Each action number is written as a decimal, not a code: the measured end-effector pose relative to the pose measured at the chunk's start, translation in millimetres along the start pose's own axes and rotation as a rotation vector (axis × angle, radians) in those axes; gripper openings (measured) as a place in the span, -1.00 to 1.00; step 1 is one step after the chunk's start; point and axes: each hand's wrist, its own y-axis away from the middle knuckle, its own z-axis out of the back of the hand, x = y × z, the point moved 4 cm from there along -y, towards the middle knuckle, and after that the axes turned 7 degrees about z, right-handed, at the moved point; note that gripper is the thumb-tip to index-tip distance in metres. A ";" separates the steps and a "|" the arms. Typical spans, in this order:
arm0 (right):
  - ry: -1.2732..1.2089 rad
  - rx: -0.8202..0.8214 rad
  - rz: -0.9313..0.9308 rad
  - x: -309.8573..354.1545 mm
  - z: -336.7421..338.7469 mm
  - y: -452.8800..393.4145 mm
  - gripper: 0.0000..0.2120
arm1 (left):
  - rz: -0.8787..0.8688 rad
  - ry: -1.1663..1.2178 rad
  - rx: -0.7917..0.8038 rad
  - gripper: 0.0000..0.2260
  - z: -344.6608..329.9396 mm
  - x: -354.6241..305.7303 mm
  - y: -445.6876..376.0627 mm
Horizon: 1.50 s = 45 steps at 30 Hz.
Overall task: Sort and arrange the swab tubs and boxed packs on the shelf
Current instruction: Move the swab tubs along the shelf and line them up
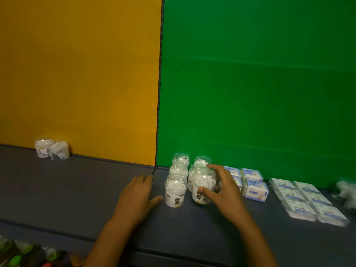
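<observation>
Several clear swab tubs stand in two short rows on the grey shelf [77, 189] by the seam between the yellow and green panels. My right hand [223, 191] grips the front right swab tub [202, 184], thumb on its label and fingers round its far side. The front left swab tub [175, 191] stands just beside it. My left hand [137, 195] rests flat on the shelf, thumb close to that tub. Blue boxed packs [254, 184] sit in a block right of the tubs, partly hidden by my right hand.
Two more swab tubs [51, 149] stand at the back left against the yellow panel. Flat wrapped packs [308, 201] lie in two columns at the right, a blurred white bundle [346, 191] beyond them. Dark items with green caps [17, 255] fill the bottom left corner.
</observation>
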 end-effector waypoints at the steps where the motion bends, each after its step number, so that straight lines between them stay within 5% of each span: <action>1: 0.018 0.012 0.006 -2.8 -2.9 -0.1 -0.41 | 0.000 -0.023 -0.005 -0.43 1.5 -1.6 1.3; 22: 0.249 0.153 0.021 -15.6 -23.1 2.5 -0.41 | 0.021 -0.014 -0.002 -0.50 7.6 5.2 18.9; 35: 0.624 0.144 0.232 100.9 -80.9 -12.1 -0.54 | 0.051 0.012 -0.109 -0.56 87.4 81.5 35.8; 45: 0.525 0.252 0.279 184.2 -185.0 3.3 -0.49 | 0.114 -0.022 -0.107 -0.55 137.8 189.4 77.0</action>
